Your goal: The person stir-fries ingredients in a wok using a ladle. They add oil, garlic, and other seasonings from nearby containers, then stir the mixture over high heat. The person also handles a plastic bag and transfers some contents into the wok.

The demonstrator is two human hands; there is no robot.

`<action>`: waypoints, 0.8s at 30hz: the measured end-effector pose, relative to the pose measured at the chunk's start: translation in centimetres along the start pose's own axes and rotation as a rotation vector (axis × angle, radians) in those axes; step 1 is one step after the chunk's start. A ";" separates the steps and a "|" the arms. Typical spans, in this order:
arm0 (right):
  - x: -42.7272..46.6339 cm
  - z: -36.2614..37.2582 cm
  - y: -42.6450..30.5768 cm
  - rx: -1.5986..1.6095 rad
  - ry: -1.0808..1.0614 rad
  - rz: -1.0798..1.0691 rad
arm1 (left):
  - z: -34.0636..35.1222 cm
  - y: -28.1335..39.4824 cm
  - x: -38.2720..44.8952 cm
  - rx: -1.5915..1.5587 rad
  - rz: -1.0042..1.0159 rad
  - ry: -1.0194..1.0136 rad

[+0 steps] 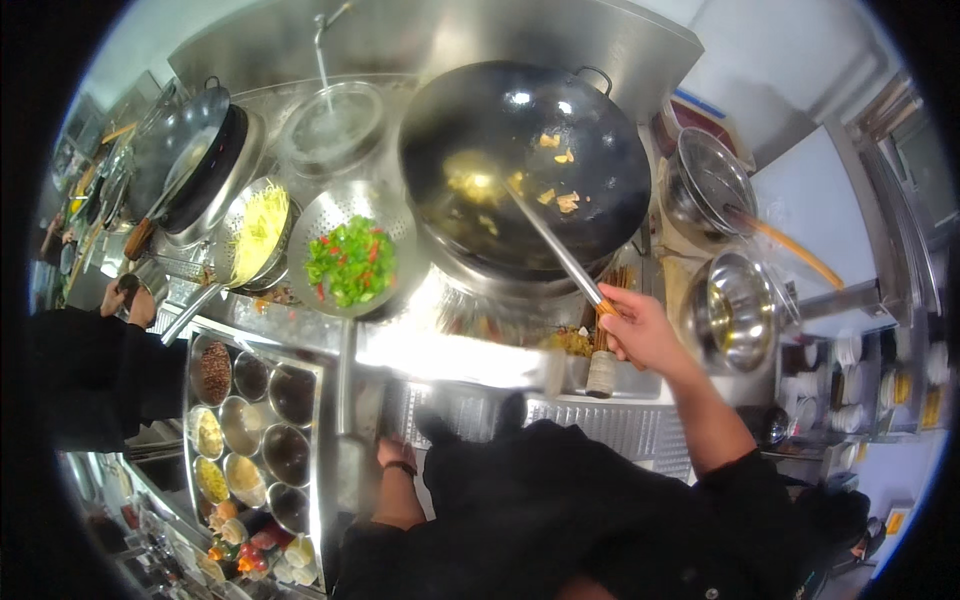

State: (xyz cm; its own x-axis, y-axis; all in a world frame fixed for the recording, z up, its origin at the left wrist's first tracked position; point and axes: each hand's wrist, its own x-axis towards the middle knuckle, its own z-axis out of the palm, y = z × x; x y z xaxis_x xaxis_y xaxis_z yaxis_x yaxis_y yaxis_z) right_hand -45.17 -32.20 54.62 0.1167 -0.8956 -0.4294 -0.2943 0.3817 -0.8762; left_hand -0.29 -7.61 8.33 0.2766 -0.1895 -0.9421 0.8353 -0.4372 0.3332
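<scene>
My right hand (641, 330) grips the wooden end of a long metal-shafted ladle (551, 240). Its head, blurred, reaches down into a large black wok (525, 236). Pale yellowish slices (568, 202), perhaps ginger or garlic, lie scattered on the wok's inner surface, and a shiny yellow patch shows around the ladle head. Low by the counter's front edge is my left hand (395, 452), with a dark band at the wrist; whether its fingers hold anything is unclear. To the wok's left, a perforated strainer (304, 255) bears chopped green and red peppers (350, 262).
Yellow shreds (259, 225) fill another strainer beside a water-filled pot (334, 124) under a running faucet (321, 45). Seasoning bowls (244, 480) stand front left. A co-worker's hands (135, 300) are farther left, near a second wok (180, 150). Steel bowls (739, 311) sit right.
</scene>
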 end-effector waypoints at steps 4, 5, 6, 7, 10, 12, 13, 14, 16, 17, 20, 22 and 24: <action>-1.8 -5.7 0.6 -0.055 0.109 0.081 | -7.1 -2.6 -7.4 0.142 -0.027 0.155; -1.7 -7.0 0.7 0.009 0.149 0.057 | -7.5 -2.7 -9.6 0.125 -0.038 0.223; -2.1 -7.9 0.0 -0.031 0.202 0.078 | -10.0 -2.6 -8.9 0.126 -0.033 0.246; -2.3 -8.8 0.6 0.013 0.227 0.051 | -11.8 -2.8 -8.9 0.111 -0.044 0.250; -1.9 -10.0 2.7 0.047 0.315 0.001 | -13.5 -2.5 -9.1 0.003 -0.060 0.153; -0.4 -8.4 3.7 0.050 0.246 -0.008 | -14.3 -2.1 -9.0 -0.066 -0.058 0.043; 0.0 -6.9 3.1 0.052 0.211 -0.013 | -14.4 -1.8 -9.0 -0.098 -0.050 -0.004; -0.1 -5.4 2.1 0.032 0.157 0.035 | -14.4 -1.3 -8.8 -0.119 -0.043 -0.041; 0.6 -4.5 2.9 0.266 0.032 -0.006 | -12.6 -0.7 -8.9 -0.106 0.020 0.010; 0.5 -4.5 2.9 0.352 -0.006 0.010 | -11.4 0.3 -9.1 -0.092 0.055 0.039; -2.1 -5.3 3.5 0.110 0.054 -0.030 | -8.1 3.0 -10.9 -0.077 0.113 -0.070; -5.4 -6.1 2.6 -0.097 0.209 -0.040 | -5.1 4.8 -13.6 -0.113 0.217 -0.060; -9.2 -8.4 1.8 -0.198 0.258 -0.067 | -2.4 6.9 -16.9 -0.099 0.336 -0.122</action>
State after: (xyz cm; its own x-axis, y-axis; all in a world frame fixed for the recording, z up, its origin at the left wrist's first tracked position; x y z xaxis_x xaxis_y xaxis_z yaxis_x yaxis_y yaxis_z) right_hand -54.71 -25.19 58.78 -0.0948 -0.9551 -0.2807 -0.4759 0.2912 -0.8299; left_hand 1.96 -5.30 26.52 0.4898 -0.4144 -0.7671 0.7509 -0.2466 0.6127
